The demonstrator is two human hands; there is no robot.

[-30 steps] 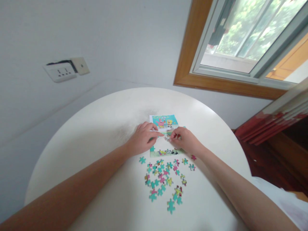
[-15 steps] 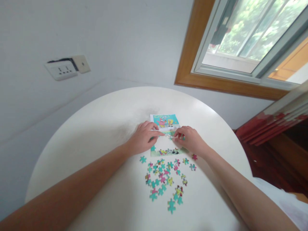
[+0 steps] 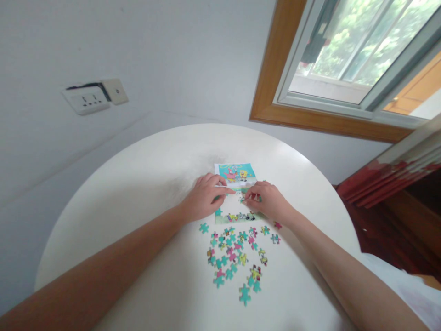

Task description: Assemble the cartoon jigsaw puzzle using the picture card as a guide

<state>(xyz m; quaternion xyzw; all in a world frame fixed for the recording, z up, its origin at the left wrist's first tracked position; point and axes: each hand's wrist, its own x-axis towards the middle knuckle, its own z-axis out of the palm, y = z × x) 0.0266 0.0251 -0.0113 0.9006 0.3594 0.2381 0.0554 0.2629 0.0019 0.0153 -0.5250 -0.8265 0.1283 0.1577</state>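
Head view: you have a white round table (image 3: 144, 184) spreading across most of the scene, with a wood-framed window (image 3: 337, 59) beyond it on the right, a red and pale curtain (image 3: 396, 177) below that, and a wall socket (image 3: 90, 100) at left. Your left hand (image 3: 206, 197) lies over the left side of the puzzle board (image 3: 223, 221), its index finger stretched rightward and its thumb apart from it. Your right hand (image 3: 268, 201) is over the right side, thumb and fingertips clamped on a small pale piece (image 3: 242, 200).

The puzzle board lies flat near the middle of the table, partly hidden under both of your hands. It has a pale green border at its near edge, a white middle, and green and teal along its far part. Within it you see a row of joined pieces (image 3: 241, 216) along the near side, yellow, pink, white and black, plus a teal piece (image 3: 218, 211) at the left. Just beyond the board is a picture sheet (image 3: 237, 173), teal with a pink figure and a yellow one.

Nearer to you, loose puzzle pieces (image 3: 234, 252) lie scattered on the table: mostly teal, others pink, yellow or mixed, some touching or overlapping. One teal piece lies apart at the left, a pink one at the right.
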